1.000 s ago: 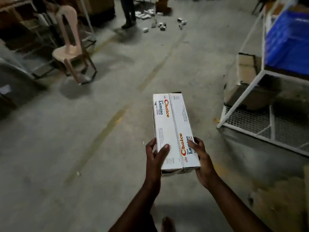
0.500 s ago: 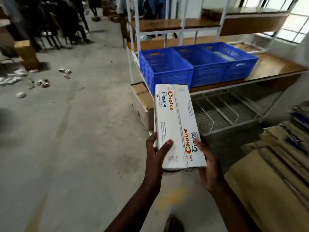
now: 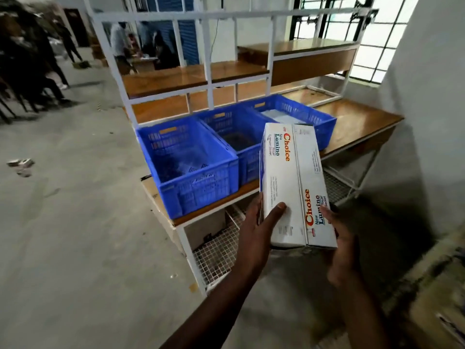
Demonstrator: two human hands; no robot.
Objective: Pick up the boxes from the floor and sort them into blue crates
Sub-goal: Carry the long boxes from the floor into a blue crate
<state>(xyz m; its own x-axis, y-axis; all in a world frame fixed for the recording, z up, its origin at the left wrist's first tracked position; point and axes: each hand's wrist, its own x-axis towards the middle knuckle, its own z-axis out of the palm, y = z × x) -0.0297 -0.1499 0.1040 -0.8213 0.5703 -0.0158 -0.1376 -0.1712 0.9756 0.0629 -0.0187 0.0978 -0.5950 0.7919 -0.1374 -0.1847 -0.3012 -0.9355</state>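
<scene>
We judge the Choice Lumino cartons (image 3: pixel 292 182) stiff and light, our left hand (image 3: pixel 259 230) and right hand (image 3: pixel 339 245) gripping their near-end sides.

We see two arms, both bare. The left hand (image 3: pixel 253 233), at the lower left corner of the white box (image 3: pixel 294 182), has long, slim fingers (image 3: pixel 256 210) and a broad thumb. Its wrist is uncovered, and the lean left forearm (image 3: pixel 214 306) is bare below the box as far as the picture's edge. The right hand (image 3: pixel 346 253), at the box's lower right corner, is equally bare. The right forearm (image 3: pixel 364 313) below it is bare too, and its lower part is blurred.
</scene>
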